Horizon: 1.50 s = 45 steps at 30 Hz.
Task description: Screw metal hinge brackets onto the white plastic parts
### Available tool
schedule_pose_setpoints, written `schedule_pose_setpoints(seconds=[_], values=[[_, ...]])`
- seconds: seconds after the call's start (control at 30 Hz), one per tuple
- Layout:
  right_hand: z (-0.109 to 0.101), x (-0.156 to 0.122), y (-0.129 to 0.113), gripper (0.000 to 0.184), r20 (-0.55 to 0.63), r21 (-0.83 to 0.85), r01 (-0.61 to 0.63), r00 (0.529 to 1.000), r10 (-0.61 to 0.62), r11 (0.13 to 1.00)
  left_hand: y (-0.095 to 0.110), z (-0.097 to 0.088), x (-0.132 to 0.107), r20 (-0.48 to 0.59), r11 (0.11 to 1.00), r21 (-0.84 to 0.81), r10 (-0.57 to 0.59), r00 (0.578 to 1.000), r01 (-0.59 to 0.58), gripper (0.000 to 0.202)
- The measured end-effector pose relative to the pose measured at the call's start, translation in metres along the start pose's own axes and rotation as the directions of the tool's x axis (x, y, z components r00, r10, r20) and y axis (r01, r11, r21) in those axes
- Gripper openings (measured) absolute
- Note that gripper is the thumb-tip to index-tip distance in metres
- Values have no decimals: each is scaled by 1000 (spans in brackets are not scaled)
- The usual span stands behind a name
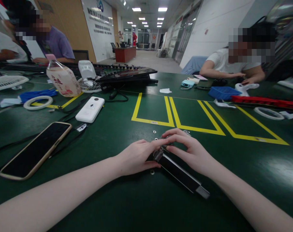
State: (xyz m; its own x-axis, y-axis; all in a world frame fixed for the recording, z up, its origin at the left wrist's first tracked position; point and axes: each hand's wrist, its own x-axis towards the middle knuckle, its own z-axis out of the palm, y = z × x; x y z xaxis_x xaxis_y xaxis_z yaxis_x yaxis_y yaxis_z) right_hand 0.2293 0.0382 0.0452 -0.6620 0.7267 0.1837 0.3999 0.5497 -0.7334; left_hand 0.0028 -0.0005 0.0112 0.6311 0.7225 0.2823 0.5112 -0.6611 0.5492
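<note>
In the middle of the green table (105,206) lies a long black bar with silver edges (180,174). Its dark metal head is partly hidden under my fingers, and its grey far end slants toward the lower right. My left hand (139,156) is closed around the head, thumb below and fingers over the top. My right hand (188,146) reaches in from the other side, its fingers bent and their tips meeting at the head. Whatever small part sits between those fingertips is hidden. Small washers, including one washer (154,131) and another washer (152,172), lie close by.
At left are a phone (37,151), a white power bank (90,109), a tape roll (38,102) and a drink bottle (63,77). Yellow tape outlines (173,111) mark the table ahead. A blue bin (224,92) stands at right; several people sit across the table.
</note>
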Motion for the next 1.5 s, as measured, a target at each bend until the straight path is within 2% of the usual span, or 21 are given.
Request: schedule_pose_setpoints(seconds=[0.2,0.4,0.53,0.7,0.8,0.87,1.07,1.27,1.5], values=[[1,1,3,17,-34,-104,74,996,-78,992,-1,0,0,22,999,-28,-27,999,27,79],[-4,3,2,22,3,-55,37,999,-37,998,0,0,0,24,997,-64,-30,999,31,73],[-8,2,2,20,-17,-64,18,1000,-20,998,0,-1,-1,25,976,-215,-41,999,46,72],[-12,3,6,19,-50,5,-35,998,36,999,-5,-7,1,-69,839,-540,-123,990,67,60],[-11,3,10,19,-86,72,-66,994,72,995,-8,-11,5,-32,685,-720,-193,981,112,53],[-8,3,12,19,-123,82,-77,989,87,994,-9,-12,7,-3,602,-783,-252,968,154,48],[4,3,13,20,-223,60,-82,970,93,995,-10,-12,10,-8,508,-827,-437,899,240,33],[14,-1,11,18,-302,-10,-49,952,44,999,-15,-8,9,30,420,-874,-457,889,245,31],[17,-2,9,17,-326,-22,-39,945,30,999,-15,-7,9,68,314,-922,-446,892,227,32]])
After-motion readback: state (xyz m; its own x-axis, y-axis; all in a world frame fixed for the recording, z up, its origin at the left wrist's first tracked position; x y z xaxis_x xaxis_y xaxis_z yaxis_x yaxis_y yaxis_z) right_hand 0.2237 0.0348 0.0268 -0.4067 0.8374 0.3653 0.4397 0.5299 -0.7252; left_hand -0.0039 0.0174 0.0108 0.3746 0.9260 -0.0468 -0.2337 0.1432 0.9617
